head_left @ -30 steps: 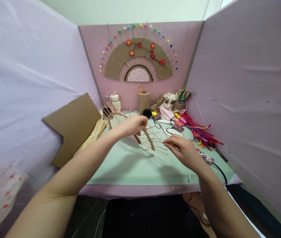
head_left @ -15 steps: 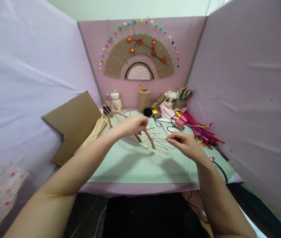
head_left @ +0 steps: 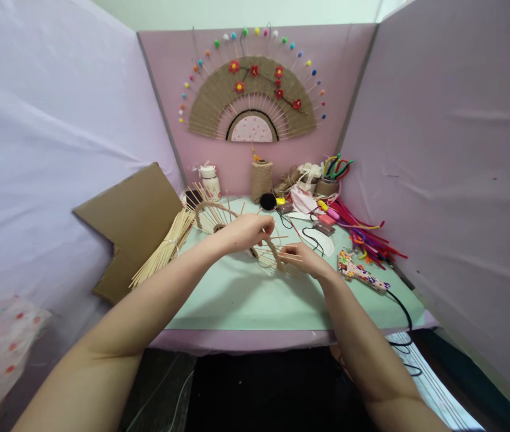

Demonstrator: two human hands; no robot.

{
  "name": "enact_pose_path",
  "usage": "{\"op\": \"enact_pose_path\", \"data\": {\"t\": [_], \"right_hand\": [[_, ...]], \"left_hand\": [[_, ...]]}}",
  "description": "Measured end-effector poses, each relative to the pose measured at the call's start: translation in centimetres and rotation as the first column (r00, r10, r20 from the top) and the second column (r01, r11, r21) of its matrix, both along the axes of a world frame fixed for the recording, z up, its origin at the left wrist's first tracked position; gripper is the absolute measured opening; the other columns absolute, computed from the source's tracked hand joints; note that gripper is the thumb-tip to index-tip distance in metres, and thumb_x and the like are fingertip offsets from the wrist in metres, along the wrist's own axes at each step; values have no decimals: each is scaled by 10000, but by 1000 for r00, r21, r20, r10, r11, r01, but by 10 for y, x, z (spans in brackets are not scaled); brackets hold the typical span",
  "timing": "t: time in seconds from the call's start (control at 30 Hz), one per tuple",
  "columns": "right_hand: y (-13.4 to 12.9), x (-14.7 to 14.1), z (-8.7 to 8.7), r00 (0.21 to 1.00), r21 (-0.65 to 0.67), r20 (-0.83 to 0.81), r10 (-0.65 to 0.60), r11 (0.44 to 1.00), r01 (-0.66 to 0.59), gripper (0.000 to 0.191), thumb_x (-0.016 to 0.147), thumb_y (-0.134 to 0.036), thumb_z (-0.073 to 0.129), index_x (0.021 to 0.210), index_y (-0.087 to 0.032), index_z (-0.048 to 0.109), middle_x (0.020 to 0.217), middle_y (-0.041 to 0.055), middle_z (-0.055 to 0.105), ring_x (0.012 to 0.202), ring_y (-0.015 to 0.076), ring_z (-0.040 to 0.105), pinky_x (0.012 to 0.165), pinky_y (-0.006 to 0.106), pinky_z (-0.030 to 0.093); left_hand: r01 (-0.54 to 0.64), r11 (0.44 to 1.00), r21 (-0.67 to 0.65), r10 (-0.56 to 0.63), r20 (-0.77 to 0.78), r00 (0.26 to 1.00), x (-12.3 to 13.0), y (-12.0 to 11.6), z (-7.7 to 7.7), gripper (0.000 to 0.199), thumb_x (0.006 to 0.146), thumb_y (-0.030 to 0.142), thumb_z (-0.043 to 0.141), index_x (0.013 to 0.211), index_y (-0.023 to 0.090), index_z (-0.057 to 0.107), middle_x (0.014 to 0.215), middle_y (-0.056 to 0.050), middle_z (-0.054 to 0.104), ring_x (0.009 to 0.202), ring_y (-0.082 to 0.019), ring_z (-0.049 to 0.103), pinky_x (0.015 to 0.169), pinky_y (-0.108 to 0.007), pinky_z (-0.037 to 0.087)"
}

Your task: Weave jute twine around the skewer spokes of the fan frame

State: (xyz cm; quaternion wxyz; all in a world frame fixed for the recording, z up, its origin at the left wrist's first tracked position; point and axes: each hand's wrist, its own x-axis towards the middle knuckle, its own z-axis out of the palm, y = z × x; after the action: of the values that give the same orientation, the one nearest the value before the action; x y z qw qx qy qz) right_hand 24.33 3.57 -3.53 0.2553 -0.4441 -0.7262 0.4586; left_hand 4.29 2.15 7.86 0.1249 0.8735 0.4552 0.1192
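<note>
A half-made fan of thin wooden sticks, with a band of brown twine (head_left: pixel 213 204) woven across them, stands tilted over the table. My left hand (head_left: pixel 255 231) is closed on the upper part of this fan, and its fingers cover the sticks there. At the fan's right end, my right hand (head_left: pixel 305 259) has its fingers curled in among the sticks, close to the twine band. It pinches a thin strand of twine, mostly hidden now by the sticks and fingers.
A bundle of sticks (head_left: pixel 165 249) and cardboard (head_left: pixel 133 222) lie left. Behind stand a white bottle (head_left: pixel 210 182) and a twine spool (head_left: pixel 261 180). On the right are a patterned glue gun (head_left: pixel 363 275) with a black cord and pipe cleaners (head_left: pixel 367 234). A finished fan (head_left: pixel 210 108) hangs on the back wall.
My right hand has moved left and in among the sticks at the fan's right end, uncovering the glue gun. My left hand keeps its hold, shifted slightly right.
</note>
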Motion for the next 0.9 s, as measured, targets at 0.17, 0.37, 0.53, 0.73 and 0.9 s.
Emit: {"op": "enact_pose_path", "data": {"t": [0.17, 0.37, 0.53, 0.73, 0.9], "right_hand": [[-2, 3, 4, 999, -11, -17, 39, 999, -39, 380, 722, -519, 611, 635, -153, 561, 574, -29, 490, 555, 97, 392, 547, 244, 284], [-2, 1, -2, 994, -82, -96, 56, 995, -64, 274, 711, -422, 636, 743, -150, 623, 699, 12, 622, 654, 141, 524, 629, 259, 379], [-2, -1, -2, 993, -120, -101, 62, 990, -74, 290, 709, -432, 652, 739, -144, 632, 691, 13, 621, 639, 136, 515, 615, 256, 379], [-7, 5, 16, 988, -39, -152, 4, 999, -10, 403, 729, -539, 654, 774, -139, 664, 704, 20, 610, 626, 128, 494, 596, 259, 363], [-18, 18, 52, 942, 58, -331, -64, 994, 88, 349, 708, -474, 696, 849, -156, 687, 801, 41, 643, 684, 138, 521, 625, 270, 395]], "left_hand": [[-16, 998, 59, 12, 63, 998, -3, 0, -27, 455, 838, 152, 517, 1282, 250, 487, 1253, -47, 635, 964, -178, 659, 874, -291, 477], [-106, 983, 152, 83, 153, 985, -17, -10, -68, 560, 884, 200, 528, 1409, 268, 346, 1357, -62, 558, 1067, -167, 627, 894, -273, 468], [-50, 991, 125, 25, 193, 981, -16, -4, -64, 416, 852, 300, 607, 1247, 223, 503, 1064, -35, 680, 797, -131, 653, 763, -243, 474], [-101, 991, 86, 69, 314, 947, -15, 5, -29, 172, 807, 315, 637, 898, 196, 552, 748, 22, 642, 628, -116, 606, 616, -225, 445], [-92, 996, 2, 76, 542, 837, -14, -3, 17, 228, 770, 319, 661, 858, 200, 487, 643, 65, 562, 499, -94, 566, 497, -214, 434]]}}
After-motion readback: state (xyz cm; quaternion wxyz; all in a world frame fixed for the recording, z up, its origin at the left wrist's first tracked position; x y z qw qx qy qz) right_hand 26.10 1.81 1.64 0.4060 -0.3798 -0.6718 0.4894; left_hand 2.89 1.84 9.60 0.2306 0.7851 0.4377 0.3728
